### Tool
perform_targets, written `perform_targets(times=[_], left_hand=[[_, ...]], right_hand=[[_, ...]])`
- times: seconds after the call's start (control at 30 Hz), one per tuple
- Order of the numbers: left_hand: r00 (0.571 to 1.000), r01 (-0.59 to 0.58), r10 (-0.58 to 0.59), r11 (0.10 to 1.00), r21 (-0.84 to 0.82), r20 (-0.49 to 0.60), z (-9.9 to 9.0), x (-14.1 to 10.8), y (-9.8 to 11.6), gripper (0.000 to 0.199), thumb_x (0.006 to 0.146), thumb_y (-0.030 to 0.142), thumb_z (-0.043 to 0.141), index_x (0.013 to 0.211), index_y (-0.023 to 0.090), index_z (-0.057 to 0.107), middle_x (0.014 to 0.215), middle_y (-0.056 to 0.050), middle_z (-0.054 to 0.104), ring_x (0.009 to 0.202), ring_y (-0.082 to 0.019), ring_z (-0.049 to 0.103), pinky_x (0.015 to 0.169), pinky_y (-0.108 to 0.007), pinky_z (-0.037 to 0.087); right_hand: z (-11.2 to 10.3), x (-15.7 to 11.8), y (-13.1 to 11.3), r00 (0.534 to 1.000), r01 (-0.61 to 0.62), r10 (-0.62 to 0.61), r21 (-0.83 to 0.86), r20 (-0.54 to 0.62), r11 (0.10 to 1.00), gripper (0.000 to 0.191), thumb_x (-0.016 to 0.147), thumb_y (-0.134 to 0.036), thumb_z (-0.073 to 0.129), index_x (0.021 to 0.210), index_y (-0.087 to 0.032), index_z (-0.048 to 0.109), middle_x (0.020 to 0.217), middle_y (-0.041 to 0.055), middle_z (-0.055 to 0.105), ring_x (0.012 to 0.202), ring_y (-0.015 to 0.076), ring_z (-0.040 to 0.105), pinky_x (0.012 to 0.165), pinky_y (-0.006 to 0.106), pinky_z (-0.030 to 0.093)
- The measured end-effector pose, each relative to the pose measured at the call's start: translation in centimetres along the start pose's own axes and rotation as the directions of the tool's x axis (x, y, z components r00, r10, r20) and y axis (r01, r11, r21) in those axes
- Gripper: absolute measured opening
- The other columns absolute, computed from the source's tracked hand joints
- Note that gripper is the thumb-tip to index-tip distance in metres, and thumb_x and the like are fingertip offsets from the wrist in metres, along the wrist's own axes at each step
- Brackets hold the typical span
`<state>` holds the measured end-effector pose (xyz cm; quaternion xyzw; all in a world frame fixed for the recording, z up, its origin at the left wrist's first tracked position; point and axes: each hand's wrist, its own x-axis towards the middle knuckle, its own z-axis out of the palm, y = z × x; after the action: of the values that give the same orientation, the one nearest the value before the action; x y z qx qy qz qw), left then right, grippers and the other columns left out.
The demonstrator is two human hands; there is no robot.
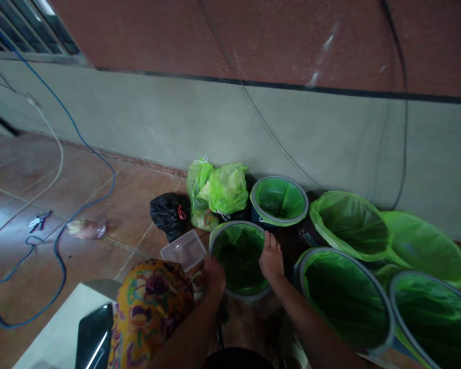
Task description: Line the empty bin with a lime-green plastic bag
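A round bin with a grey rim [238, 224] and a bright green liner [240, 256] stands on the floor in front of me. My left hand [214, 274] is closed at the bin's left edge; what its fingers hold, if anything, is hidden. Against the right edge lies my right hand [272, 256], its fingers stretched out along the rim and liner. Just left of the bin is a clear plastic container [184, 249], close to my left hand. A yellow patterned cloth [151, 307] shows beside my left forearm.
Several more green-lined bins, including a back bin [279, 201] and a front bin [346, 300], crowd the right. Tied green bags [226, 188] and a black bag [169, 212] sit by the wall. A blue cable [77, 130] trails left, near a white surface [61, 328].
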<state>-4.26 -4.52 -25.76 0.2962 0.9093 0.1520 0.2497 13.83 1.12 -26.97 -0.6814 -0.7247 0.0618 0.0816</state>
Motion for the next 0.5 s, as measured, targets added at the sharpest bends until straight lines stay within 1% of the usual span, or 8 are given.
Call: perform_targets(times=[0.07,0.13,0.17,0.23,0.3,0.37,0.43,0.5], left_hand=[[0.996,-0.062,0.062,0.998,-0.007,0.064,-1.2,1.5,1.2,0.026,0.098,0.021,0.039,0.110,0.010,0.059,0.092,-0.013,0.070,0.087,-0.020,0.067,0.072,-0.026,0.046],[0.985,-0.143,0.147,0.988,-0.052,0.090,-2.7,3.4,2.9,0.024,0.096,0.021,0.045,0.114,0.015,0.060,0.103,-0.009,0.071,0.095,-0.017,0.066,0.078,-0.023,0.046],[0.982,-0.159,0.165,0.985,-0.068,0.092,-3.5,4.3,3.7,0.026,0.092,0.020,0.051,0.117,0.017,0.059,0.109,-0.008,0.070,0.099,-0.017,0.066,0.079,-0.022,0.046],[0.981,-0.172,0.178,0.982,-0.080,0.073,-4.7,5.6,5.2,0.033,0.091,0.026,0.055,0.122,0.017,0.057,0.119,-0.009,0.068,0.102,-0.017,0.065,0.079,-0.022,0.046],[0.983,-0.175,0.178,0.982,-0.067,0.042,-5.3,5.8,6.0,0.038,0.089,0.030,0.056,0.125,0.017,0.055,0.122,-0.011,0.065,0.104,-0.019,0.064,0.080,-0.024,0.047],[0.986,-0.163,0.163,0.986,-0.021,0.024,-5.1,5.2,5.9,0.042,0.087,0.030,0.058,0.127,0.016,0.054,0.124,-0.014,0.064,0.108,-0.023,0.063,0.084,-0.029,0.048],[0.990,-0.139,0.137,0.989,0.050,0.032,-4.5,4.2,5.0,0.044,0.085,0.028,0.059,0.127,0.015,0.054,0.123,-0.015,0.063,0.111,-0.026,0.063,0.086,-0.032,0.048],[0.992,-0.118,0.112,0.986,0.114,0.056,-3.6,3.5,3.7,0.040,0.086,0.027,0.057,0.125,0.016,0.054,0.119,-0.015,0.065,0.108,-0.025,0.064,0.084,-0.032,0.049]], right_hand=[[-0.7,-0.9,-0.1,0.999,-0.042,0.041,0.050,0.018,0.998,0.072,0.075,0.003,0.037,0.147,0.001,0.032,0.140,0.0215,0.047,0.122,0.0284,0.050,0.102,0.036,0.041],[-1.5,-2.5,-0.3,0.994,-0.109,0.106,0.082,0.041,0.991,0.071,0.074,0.002,0.038,0.145,0.001,0.037,0.134,0.0218,0.052,0.118,0.0282,0.053,0.099,0.035,0.042],[-1.8,-3.3,-0.5,0.987,-0.158,0.154,0.083,0.052,0.984,0.067,0.076,0.000,0.038,0.143,0.000,0.040,0.132,0.0218,0.053,0.116,0.0293,0.054,0.097,0.036,0.043],[-2.4,-4.7,-0.9,0.964,-0.263,0.260,0.070,0.047,0.962,0.059,0.082,-0.008,0.042,0.140,-0.003,0.044,0.134,0.0219,0.051,0.116,0.0330,0.053,0.094,0.040,0.045],[-2.9,-5.0,-1.3,0.952,-0.306,0.307,0.073,0.009,0.949,0.057,0.085,-0.016,0.046,0.141,-0.005,0.042,0.140,0.0211,0.048,0.120,0.0354,0.050,0.094,0.043,0.044],[-3.4,-3.8,-1.6,0.971,-0.234,0.238,0.099,-0.030,0.967,0.060,0.086,-0.018,0.048,0.144,-0.006,0.038,0.143,0.0196,0.045,0.126,0.0337,0.046,0.100,0.043,0.041],[-3.6,-1.4,-1.8,0.994,-0.095,0.101,0.119,-0.043,0.988,0.061,0.087,-0.017,0.048,0.146,-0.008,0.035,0.145,0.0177,0.045,0.131,0.0300,0.042,0.106,0.040,0.036],[-3.6,1.5,-1.8,0.999,0.045,-0.043,0.104,-0.022,0.994,0.062,0.088,-0.016,0.047,0.148,-0.009,0.034,0.148,0.0165,0.043,0.134,0.0278,0.038,0.109,0.039,0.033]])
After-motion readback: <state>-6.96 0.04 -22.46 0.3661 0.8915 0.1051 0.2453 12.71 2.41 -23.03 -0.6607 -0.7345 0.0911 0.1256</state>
